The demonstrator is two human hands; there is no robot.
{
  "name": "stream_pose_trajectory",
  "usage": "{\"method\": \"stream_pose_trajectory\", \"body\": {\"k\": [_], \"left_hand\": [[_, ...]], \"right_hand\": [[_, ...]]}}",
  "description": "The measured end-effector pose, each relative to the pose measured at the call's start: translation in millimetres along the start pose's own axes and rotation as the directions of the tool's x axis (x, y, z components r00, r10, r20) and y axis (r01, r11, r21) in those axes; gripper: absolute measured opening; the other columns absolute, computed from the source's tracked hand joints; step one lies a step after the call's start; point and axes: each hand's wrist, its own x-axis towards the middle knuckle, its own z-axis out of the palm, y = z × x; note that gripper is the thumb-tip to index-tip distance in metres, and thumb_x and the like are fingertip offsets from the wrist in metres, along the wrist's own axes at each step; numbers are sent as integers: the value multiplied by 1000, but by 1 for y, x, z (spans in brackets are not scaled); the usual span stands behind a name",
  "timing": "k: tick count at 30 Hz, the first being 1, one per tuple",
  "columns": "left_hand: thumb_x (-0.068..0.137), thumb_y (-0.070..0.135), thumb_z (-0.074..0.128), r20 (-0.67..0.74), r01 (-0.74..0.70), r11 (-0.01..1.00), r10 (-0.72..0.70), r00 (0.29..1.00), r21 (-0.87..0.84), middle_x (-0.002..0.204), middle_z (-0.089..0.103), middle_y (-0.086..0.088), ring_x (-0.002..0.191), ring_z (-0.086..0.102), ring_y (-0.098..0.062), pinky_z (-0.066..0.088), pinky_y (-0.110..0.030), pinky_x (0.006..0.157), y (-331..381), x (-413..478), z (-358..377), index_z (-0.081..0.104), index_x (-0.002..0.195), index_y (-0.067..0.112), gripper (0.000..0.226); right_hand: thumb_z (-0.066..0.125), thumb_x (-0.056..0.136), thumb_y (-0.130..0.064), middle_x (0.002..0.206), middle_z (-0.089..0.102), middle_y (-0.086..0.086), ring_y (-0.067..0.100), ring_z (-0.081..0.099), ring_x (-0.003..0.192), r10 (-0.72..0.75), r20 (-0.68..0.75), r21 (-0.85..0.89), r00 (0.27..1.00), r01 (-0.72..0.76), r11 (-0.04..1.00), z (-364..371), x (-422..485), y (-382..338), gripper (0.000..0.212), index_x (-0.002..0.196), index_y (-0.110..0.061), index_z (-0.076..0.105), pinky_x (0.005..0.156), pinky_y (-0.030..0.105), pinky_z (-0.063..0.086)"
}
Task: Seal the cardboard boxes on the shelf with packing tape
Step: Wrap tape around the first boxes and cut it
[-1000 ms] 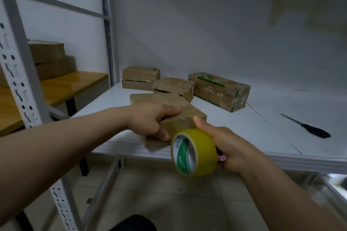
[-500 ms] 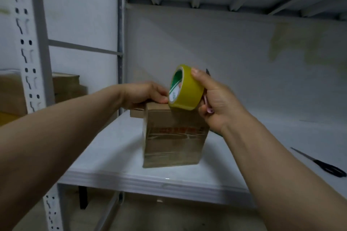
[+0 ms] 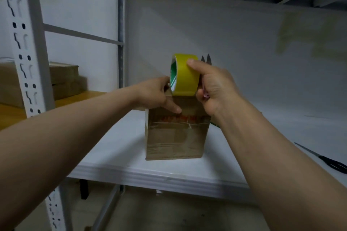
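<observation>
Through the head camera I am seeing the box (image 3: 174,137) standing upright on the white shelf (image 3: 116,155), near the front edge, with its brown front face turned toward me. Strips of clear tape and a band of red print are crossing that face. The left hand (image 3: 155,93) is gripping the box at its upper left corner. Its thumb is lying across the front face and pointing toward the middle, while the other fingers are curling over the top, where I cannot follow them. The right hand (image 3: 212,88) is holding the yellow roll (image 3: 185,75) on edge just above the top of the box, and the roll's lower rim is meeting the top edge. The thumb is pressing on the roll's outer band and the remaining fingers are wrapping behind it, so the hand is clamping the roll. The same hand is also carrying the pink scissors (image 3: 205,95), whose handle is peeking out by the palm and whose two blade tips are sticking up behind the roll. The roll's green inner core is facing left, toward the left hand. Well to the right, black scissors (image 3: 323,159) are lying flat on the shelf, apart from everything else. On the left, beyond a perforated post (image 3: 28,43), stacked boxes (image 3: 63,78) are sitting on a wooden table (image 3: 75,97).
</observation>
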Motion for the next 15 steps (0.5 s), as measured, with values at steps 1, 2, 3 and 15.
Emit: {"method": "stream_pose_trajectory", "body": {"k": [1, 2, 3, 15], "left_hand": [[64, 37, 92, 3, -2, 1000, 2, 1000, -6, 129, 62, 6, 113, 62, -20, 52, -44, 100, 3, 0, 0, 41, 143, 34, 94], [64, 35, 93, 4, -9, 1000, 9, 1000, -15, 131, 61, 5, 114, 62, -22, 52, -45, 100, 5, 0, 1, 38, 145, 36, 98], [64, 33, 93, 5, -15, 1000, 15, 1000, -11, 132, 59, 5, 114, 61, -22, 53, -44, 99, 6, 0, 1, 35, 147, 38, 101], [84, 33, 74, 91, 135, 979, -122, 988, -154, 82, 74, 2, 74, 70, -16, 54, -33, 65, 18, 4, -24, 69, 93, 27, 13]], "right_hand": [[83, 78, -33, 93, 69, 5, 17, 61, 71, -6, -31, -22, 1000, 5, 1000, 0, 0, -3, 32, 100, -14, 68, 33, 16, 34], [83, 78, -33, 96, 69, 6, 18, 62, 73, -8, -45, -39, 999, 7, 999, 0, -1, -6, 32, 100, -15, 67, 34, 16, 35], [84, 78, -33, 98, 70, 6, 18, 63, 74, -10, -50, -45, 999, 8, 999, -1, -3, -8, 32, 99, -16, 67, 34, 16, 35], [81, 79, -37, 78, 60, -1, 9, 50, 51, 40, -4, -88, 999, -40, 995, -40, -24, -14, 31, 101, -17, 70, 30, 15, 30]]}}
